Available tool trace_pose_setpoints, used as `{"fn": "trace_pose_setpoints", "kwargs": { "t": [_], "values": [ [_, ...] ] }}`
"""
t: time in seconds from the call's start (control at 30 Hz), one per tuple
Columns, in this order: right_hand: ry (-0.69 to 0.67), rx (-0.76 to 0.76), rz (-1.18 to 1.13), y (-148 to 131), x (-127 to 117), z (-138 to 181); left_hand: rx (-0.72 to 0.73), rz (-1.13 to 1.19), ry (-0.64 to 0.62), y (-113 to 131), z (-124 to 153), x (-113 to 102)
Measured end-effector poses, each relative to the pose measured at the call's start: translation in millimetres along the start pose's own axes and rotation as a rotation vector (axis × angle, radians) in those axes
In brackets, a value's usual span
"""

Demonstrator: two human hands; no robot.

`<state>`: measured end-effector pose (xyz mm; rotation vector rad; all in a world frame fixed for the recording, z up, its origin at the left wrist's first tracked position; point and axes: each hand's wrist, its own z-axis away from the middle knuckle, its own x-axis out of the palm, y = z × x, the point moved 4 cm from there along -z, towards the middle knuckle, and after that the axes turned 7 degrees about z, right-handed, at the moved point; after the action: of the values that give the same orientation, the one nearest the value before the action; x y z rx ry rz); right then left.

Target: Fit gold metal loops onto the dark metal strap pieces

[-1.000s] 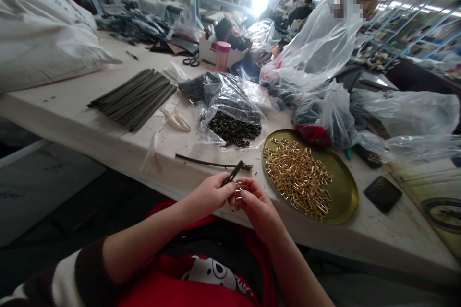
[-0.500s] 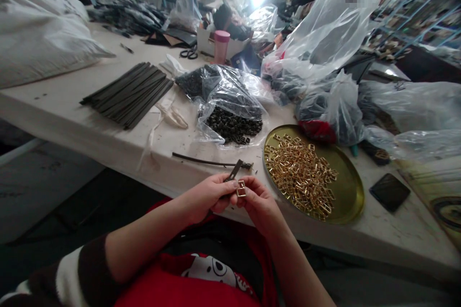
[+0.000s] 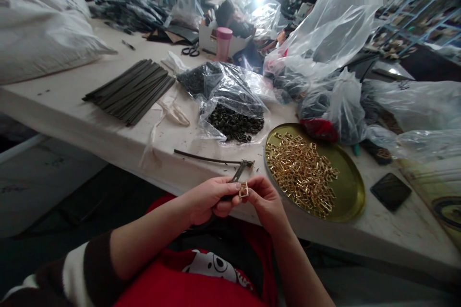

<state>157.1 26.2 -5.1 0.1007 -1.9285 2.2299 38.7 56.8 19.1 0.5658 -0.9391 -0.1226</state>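
My left hand [image 3: 211, 197] is closed around a thin dark strap [image 3: 236, 174] whose end sticks up past the fingers. My right hand [image 3: 264, 200] pinches a small gold rectangular buckle [image 3: 244, 189] right against that strap end. Both hands hover just in front of the table edge, over my lap. A round gold tray [image 3: 351, 187] heaped with several gold buckles [image 3: 302, 172] lies on the table just right of my hands. A finished-looking dark strap with a metal end [image 3: 212, 159] lies on the table just beyond my fingers.
A stack of dark straps [image 3: 131, 90] lies at the left. An open plastic bag of dark metal rings [image 3: 234, 124] sits behind. More plastic bags [image 3: 331, 105], a black phone [image 3: 391, 191], a pink cup [image 3: 223, 43], scissors [image 3: 190, 51] and a white sack [image 3: 39, 33].
The buckle has shifted slightly right and up along the strap end between my fingers. Both hands stay close together; the view has tilted a little.
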Motion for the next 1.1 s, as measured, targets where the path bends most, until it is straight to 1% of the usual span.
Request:
{"fn": "trace_pose_setpoints", "kwargs": {
  "t": [0.13, 0.27, 0.37, 0.47, 0.53, 0.6, 0.77, 0.93, 1.0, 1.1],
  "values": [
    [-0.047, -0.023, -0.004, -1, 0, 4, 0.011, -0.014, -0.012, -4, 4, 4],
    [-0.084, -0.073, -0.002, -3, 1, 7, -0.001, 0.021, -0.035, -8, 7, 8],
    [-0.070, -0.166, 0.080, -11, 3, 11, -0.022, 0.088, -0.049, -10, 9, 9],
    [-0.021, -0.256, 0.174, -21, 7, 16, -0.042, 0.165, -0.097, -10, 10, 10],
    [0.025, -0.242, 0.178, -23, 8, 19, -0.045, 0.196, -0.114, -10, 9, 10],
    [0.041, -0.187, 0.161, -23, 8, 20, -0.041, 0.207, -0.103, -10, 8, 8],
    [0.047, -0.106, 0.134, -15, 7, 17, -0.009, 0.161, -0.059, -11, 3, 5],
    [0.029, -0.012, 0.020, -6, 10, 14, 0.046, 0.113, -0.021, -8, 1, 0],
    [0.047, -0.029, 0.038, -8, 10, 14, 0.013, 0.136, -0.026, -8, 1, -1],
    [0.084, -0.099, 0.132, -13, 9, 14, -0.072, 0.165, -0.047, -10, 2, 0]
  ]
}}
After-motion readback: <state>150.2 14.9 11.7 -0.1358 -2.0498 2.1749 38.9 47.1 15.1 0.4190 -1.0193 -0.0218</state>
